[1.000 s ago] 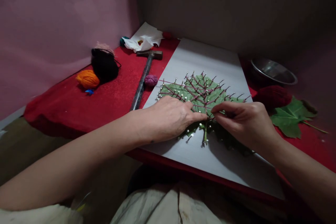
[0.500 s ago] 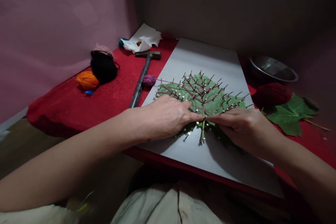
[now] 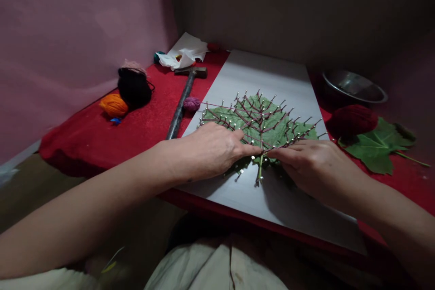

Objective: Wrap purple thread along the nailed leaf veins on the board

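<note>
A large green leaf lies on a white board, ringed and crossed by several upright nails. Purple yarn is wound between the nails along the veins and runs left to a small purple yarn ball. My left hand rests over the leaf's lower left, one digit stretched to the stem, the others curled; what they hold is hidden. My right hand is pinched on the yarn at the leaf's lower right, its tip close to the left one.
A hammer lies left of the board on the red cloth. Beyond it are orange yarn, black yarn and crumpled white paper. At right sit a metal bowl, dark red yarn and another leaf.
Both hands stay almost in place at the stem, with their tips still close together. The whole view has shifted very slightly.
</note>
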A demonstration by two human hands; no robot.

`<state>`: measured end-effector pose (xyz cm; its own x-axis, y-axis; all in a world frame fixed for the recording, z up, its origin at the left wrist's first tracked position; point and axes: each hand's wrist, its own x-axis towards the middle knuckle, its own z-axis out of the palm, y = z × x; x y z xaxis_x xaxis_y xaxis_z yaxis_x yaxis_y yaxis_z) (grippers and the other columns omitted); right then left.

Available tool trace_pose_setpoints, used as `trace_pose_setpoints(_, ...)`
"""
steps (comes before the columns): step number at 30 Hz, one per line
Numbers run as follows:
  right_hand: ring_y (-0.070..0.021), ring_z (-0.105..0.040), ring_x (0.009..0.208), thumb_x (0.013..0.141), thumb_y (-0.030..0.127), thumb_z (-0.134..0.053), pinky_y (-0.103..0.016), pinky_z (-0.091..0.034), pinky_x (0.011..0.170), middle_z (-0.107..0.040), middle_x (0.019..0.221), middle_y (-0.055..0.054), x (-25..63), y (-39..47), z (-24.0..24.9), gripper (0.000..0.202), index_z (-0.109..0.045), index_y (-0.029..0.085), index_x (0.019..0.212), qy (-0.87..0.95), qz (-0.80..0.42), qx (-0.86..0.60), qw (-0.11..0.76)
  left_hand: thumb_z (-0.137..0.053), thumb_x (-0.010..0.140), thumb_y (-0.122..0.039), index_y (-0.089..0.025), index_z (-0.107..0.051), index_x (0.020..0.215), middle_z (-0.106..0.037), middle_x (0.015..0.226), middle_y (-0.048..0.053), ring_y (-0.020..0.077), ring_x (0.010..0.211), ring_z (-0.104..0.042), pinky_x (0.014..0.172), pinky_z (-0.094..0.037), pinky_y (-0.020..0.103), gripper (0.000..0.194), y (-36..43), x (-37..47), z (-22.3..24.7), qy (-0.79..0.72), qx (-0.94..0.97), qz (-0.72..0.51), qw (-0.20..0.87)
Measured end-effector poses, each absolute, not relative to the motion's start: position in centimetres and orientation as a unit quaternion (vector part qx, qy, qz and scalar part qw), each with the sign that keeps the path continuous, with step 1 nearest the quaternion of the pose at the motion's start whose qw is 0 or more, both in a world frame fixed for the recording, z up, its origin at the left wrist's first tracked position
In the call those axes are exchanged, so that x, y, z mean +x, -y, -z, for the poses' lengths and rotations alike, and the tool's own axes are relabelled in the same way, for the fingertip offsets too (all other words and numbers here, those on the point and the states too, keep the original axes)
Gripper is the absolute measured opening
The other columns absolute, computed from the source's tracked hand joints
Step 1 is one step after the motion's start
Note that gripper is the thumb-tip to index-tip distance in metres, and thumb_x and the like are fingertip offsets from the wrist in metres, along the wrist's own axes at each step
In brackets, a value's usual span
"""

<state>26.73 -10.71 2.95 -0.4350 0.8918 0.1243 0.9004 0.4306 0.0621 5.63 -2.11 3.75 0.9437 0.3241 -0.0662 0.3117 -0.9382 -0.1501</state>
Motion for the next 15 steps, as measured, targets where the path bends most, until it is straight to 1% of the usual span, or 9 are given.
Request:
trace_pose_setpoints(3,-0.0130,-0.059,0.054,0.081,0.012,-0.045,-0.025,-0.034,0.052,-0.070,0.066,-0.004,26.5,10.7,-2.9,0.031,-0.074,0.021,0.089,0.828,0.057,-0.557,0.035,-0.043,0.090,-0.013,-0.042,-0.040,0.141,-0.065,0.094,0.006,0.0123,0.051,-0.053,0.047,-0.025,0.025,0.059,2.1,5.8,-3.7,0.160,-0.983,-0.047,0.071)
trace_pose_setpoints(6,-0.0103,-0.058,0.050,0.078,0.012,-0.046,-0.023,-0.032,0.048,-0.069,0.062,-0.001,26.3,10.1,-3.5,0.034,-0.076,0.024,0.086,0.817,0.003,-0.576,0.025,-0.043,0.090,-0.012,-0.042,-0.041,0.140,-0.064,0.090,0.006,0.0116,0.050,-0.051,0.047,-0.024,0.026,0.059,2.1,5.6,-3.8,0.163,-0.983,-0.045,0.069)
trace_pose_setpoints(8,-0.0095,-0.057,0.049,0.077,0.011,-0.047,-0.022,-0.031,0.047,-0.068,0.059,0.000,26.2,9.8,-3.9,0.034,-0.076,0.026,0.085,0.819,-0.021,-0.574,0.013,-0.045,0.088,-0.012,-0.041,-0.046,0.137,-0.064,0.089,0.005,0.0109,0.051,-0.051,0.047,-0.024,0.025,0.056,2.1,5.3,-3.9,0.164,-0.984,-0.032,0.063)
trace_pose_setpoints(10,-0.0096,-0.057,0.049,0.077,0.012,-0.048,-0.022,-0.031,0.048,-0.068,0.059,0.000,26.1,9.7,-4.2,0.032,-0.076,0.026,0.084,0.820,-0.020,-0.572,0.009,-0.048,0.088,-0.015,-0.034,-0.056,0.127,-0.063,0.088,0.005,0.0121,0.055,-0.053,0.048,-0.024,0.024,0.045,2.0,5.1,-4.0,0.180,-0.982,-0.008,0.058)
trace_pose_setpoints(12,-0.0101,-0.057,0.050,0.078,0.012,-0.048,-0.022,-0.030,0.049,-0.069,0.062,-0.001,26.1,9.9,-4.1,0.031,-0.075,0.025,0.082,0.820,0.000,-0.572,0.011,-0.048,0.089,-0.017,-0.025,-0.064,0.111,-0.061,0.090,0.005,0.0153,0.066,-0.056,0.050,-0.029,0.025,0.028,1.9,5.2,-4.0,0.211,-0.975,0.036,0.051)
trace_pose_setpoints(15,-0.0125,-0.058,0.053,0.078,0.010,-0.046,-0.024,-0.029,0.050,-0.069,0.065,-0.002,25.8,10.5,-3.8,0.032,-0.074,0.023,0.083,0.823,0.052,-0.566,0.004,-0.047,0.089,-0.012,-0.016,-0.065,0.095,-0.060,0.097,0.008,0.0200,0.087,-0.056,0.064,-0.042,0.028,0.019,1.6,6.3,-3.6,0.209,-0.973,0.093,0.032)
